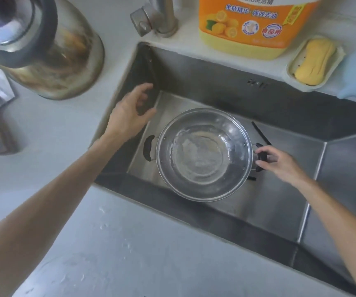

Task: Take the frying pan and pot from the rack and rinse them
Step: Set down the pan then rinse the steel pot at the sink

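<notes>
pot (204, 155) in sink (215, 86), right hand (280, 161) pinching its right handle; left hand (130, 118) open, empty. better to grip both handles before tilting under the tap.

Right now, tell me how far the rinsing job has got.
Done: the round steel two-handled pot is off the rack and sits in the stainless sink, its inside wet. In hand: the right hand holds its black side handle; the left hand hovers open. Left: no frying pan shows.
</notes>
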Motion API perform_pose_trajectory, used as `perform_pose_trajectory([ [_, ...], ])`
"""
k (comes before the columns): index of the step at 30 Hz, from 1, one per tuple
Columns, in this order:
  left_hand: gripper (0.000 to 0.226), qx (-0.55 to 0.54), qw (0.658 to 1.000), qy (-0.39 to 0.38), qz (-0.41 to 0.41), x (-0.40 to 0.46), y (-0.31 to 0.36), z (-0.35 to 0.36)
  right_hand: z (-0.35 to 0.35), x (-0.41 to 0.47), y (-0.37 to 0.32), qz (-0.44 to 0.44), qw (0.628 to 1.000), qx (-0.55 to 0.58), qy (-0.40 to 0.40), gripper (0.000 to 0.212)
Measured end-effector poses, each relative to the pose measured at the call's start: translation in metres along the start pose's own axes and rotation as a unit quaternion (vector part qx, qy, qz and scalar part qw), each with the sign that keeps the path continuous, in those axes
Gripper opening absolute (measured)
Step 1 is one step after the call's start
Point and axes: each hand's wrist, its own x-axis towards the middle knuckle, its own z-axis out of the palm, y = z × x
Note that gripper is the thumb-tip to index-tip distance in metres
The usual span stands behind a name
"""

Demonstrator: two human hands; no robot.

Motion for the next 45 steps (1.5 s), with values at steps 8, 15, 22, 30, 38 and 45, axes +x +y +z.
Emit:
perform_pose_trajectory([
  [8, 0.030, 0.043, 0.940, -0.325, -0.093, -0.028, -0.052, 0.039, -0.005, 0.003, -0.003, -0.007, 1.000, 0.003, -0.025, 0.048],
  [15, 0.048, 0.036, 0.978, -0.205, -0.010, -0.034, -0.050, 0.020, 0.001, -0.038, -0.003, -0.058, 0.997, 0.045, 0.031, 0.042],
  [22, 0.011, 0.038, 0.994, 0.004, 0.103, -0.066, -0.018, -0.006, -0.018, -0.090, -0.018, -0.253, 0.928, -0.062, 0.268, 0.018],
  [30, 0.014, 0.035, 0.950, 0.119, 0.287, -0.093, 0.017, -0.036, -0.067, -0.157, -0.036, -0.372, 0.804, -0.206, 0.416, 0.011],
  [38, 0.014, 0.051, 0.941, 0.094, 0.320, -0.115, 0.111, -0.090, -0.125, -0.237, -0.062, -0.363, 0.805, -0.197, 0.426, 0.017],
  [45, 0.021, 0.041, 0.935, 0.077, 0.342, -0.133, 0.175, -0.109, -0.151, -0.313, -0.075, -0.310, 0.803, -0.197, 0.470, 0.009],
])
